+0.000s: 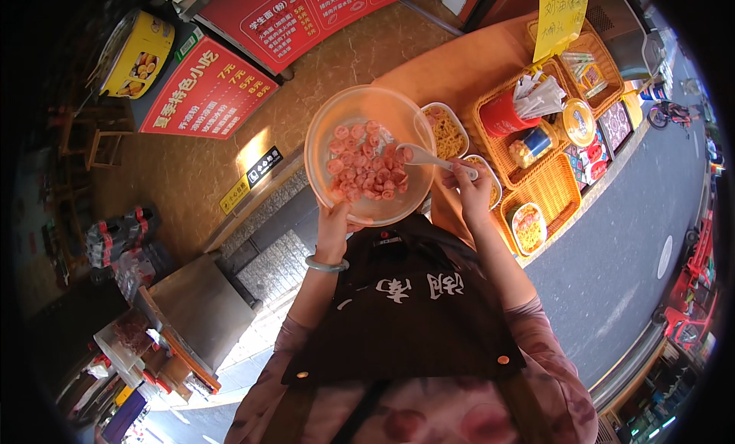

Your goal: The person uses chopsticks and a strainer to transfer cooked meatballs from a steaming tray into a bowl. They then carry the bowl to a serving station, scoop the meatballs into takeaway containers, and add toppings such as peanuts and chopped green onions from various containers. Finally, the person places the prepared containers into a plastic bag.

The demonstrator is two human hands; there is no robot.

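Note:
My left hand (336, 228) grips the near rim of a translucent plastic bowl (321, 128), held up in front of my apron. Inside lie many thin pink sausage slices (367, 165), heaped towards the near side. A white soup spoon (428, 158) is in my right hand (474, 188), its handle between thumb and fingers and its bowl end among the slices. Just right of the bowl stands a white-rimmed container of noodles (447, 135) with some sausage on top. A second noodle container (492, 183) is partly hidden behind my right hand.
A wicker tray (554, 185) on the orange counter (453, 59) carries another noodle container (528, 228). Another basket holds a red tub (505, 114) of wrapped utensils and a lidded jar (577, 122). A road (626, 226) runs along the right. Red menu boards (207, 88) stand at upper left.

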